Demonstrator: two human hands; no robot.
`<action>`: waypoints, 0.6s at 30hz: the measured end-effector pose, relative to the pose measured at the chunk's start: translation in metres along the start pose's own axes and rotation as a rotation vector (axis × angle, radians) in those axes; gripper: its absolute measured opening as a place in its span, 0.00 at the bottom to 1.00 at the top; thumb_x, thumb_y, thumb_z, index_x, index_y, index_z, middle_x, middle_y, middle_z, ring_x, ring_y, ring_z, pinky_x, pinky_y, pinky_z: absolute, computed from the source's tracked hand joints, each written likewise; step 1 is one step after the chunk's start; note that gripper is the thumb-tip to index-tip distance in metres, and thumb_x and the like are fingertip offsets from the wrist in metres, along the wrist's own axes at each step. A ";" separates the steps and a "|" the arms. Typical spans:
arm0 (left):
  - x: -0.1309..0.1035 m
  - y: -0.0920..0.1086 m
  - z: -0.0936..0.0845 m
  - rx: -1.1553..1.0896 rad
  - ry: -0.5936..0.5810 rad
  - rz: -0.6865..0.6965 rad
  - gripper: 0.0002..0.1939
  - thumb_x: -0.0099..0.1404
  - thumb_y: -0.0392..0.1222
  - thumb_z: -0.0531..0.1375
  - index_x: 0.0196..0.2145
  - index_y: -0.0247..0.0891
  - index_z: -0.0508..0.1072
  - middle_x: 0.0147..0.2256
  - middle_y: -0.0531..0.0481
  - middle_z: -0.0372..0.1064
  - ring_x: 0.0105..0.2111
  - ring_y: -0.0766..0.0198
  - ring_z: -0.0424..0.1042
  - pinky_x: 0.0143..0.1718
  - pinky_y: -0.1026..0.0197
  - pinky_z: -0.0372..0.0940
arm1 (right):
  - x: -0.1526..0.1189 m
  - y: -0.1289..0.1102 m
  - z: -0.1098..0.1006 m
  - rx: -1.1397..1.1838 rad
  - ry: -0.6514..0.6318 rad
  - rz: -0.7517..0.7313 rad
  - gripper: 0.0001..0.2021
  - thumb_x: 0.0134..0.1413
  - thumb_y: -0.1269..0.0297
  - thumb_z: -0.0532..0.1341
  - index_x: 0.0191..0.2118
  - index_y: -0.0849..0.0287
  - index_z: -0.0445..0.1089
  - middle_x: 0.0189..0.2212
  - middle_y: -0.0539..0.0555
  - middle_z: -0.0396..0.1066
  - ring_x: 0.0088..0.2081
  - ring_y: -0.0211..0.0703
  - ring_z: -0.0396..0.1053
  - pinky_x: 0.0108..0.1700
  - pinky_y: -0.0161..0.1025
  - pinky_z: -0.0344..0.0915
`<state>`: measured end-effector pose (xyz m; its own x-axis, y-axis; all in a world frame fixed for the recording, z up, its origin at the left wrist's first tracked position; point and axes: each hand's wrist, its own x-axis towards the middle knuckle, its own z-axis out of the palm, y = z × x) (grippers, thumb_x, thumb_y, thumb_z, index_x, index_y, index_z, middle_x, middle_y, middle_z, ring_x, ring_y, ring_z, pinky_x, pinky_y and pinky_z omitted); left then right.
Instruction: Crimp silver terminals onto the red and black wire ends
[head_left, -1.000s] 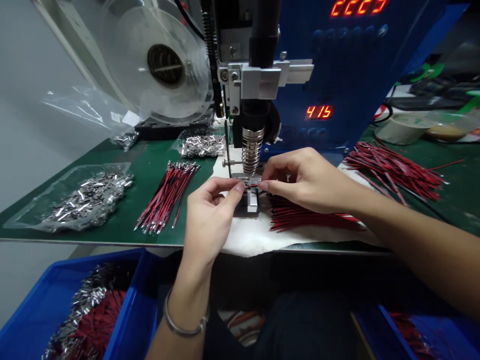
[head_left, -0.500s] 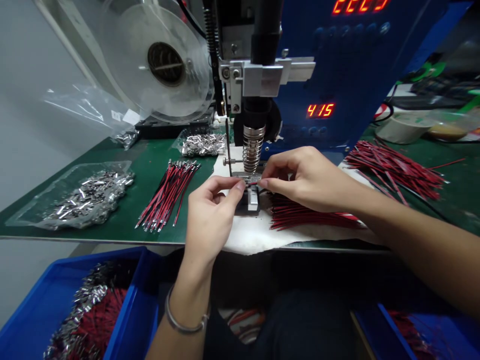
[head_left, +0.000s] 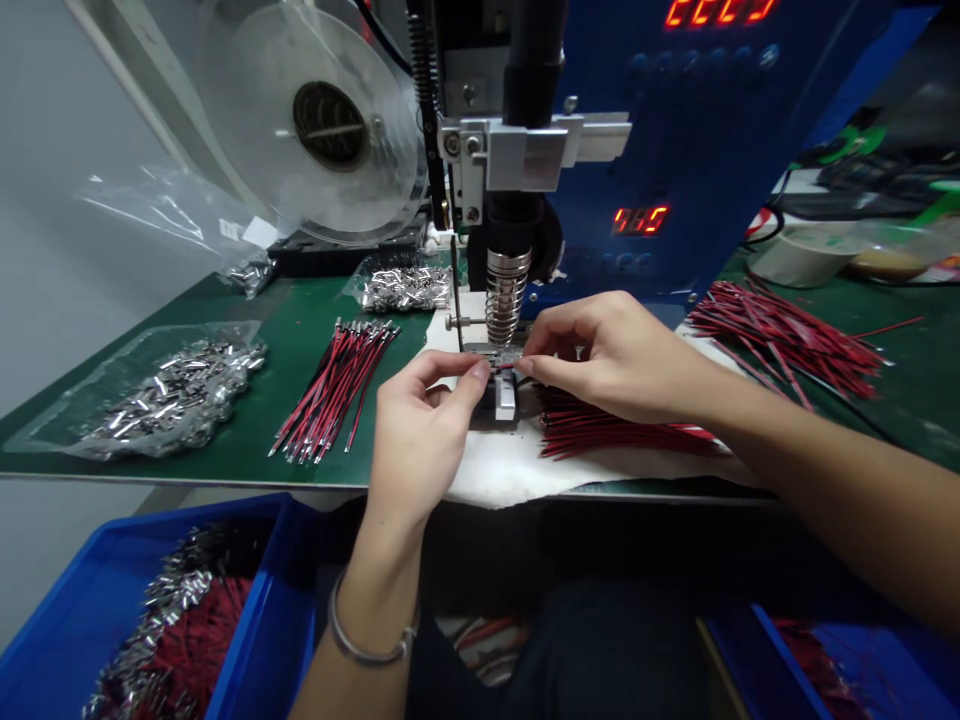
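Under the spring-wrapped tip of a blue soldering machine, my hands meet at a small metal fixture. My right hand pinches a short red and black wire at the fixture's right side. From the left, my left hand pinches thumb against forefinger at the fixture; whatever tiny part lies between them is hidden. Beneath my right hand, a bundle of red and black wires rests on white paper. To the left lies a bundle of wires with metal ends.
A plastic bag of small metal parts lies at the left, another bag farther back. More red wires are piled at right. A clear reel stands behind. Blue bins sit below the table edge.
Both hands hold nearly the same position at the fixture. The digits on the machine's lower red display have changed; the view has shifted very slightly.
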<state>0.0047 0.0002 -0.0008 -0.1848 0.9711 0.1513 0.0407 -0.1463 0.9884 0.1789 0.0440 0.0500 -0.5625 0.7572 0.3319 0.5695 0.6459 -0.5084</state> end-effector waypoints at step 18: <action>-0.001 -0.001 0.000 -0.044 0.011 -0.002 0.09 0.56 0.45 0.66 0.33 0.38 0.76 0.25 0.53 0.66 0.15 0.77 0.46 0.15 0.67 0.40 | -0.001 -0.002 0.001 -0.007 0.013 -0.002 0.07 0.51 0.69 0.60 0.27 0.63 0.75 0.22 0.51 0.72 0.23 0.34 0.63 0.28 0.34 0.57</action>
<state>0.0049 -0.0010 -0.0025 -0.1960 0.9692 0.1488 -0.0030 -0.1523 0.9883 0.1774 0.0421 0.0502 -0.5559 0.7571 0.3431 0.5727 0.6480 -0.5021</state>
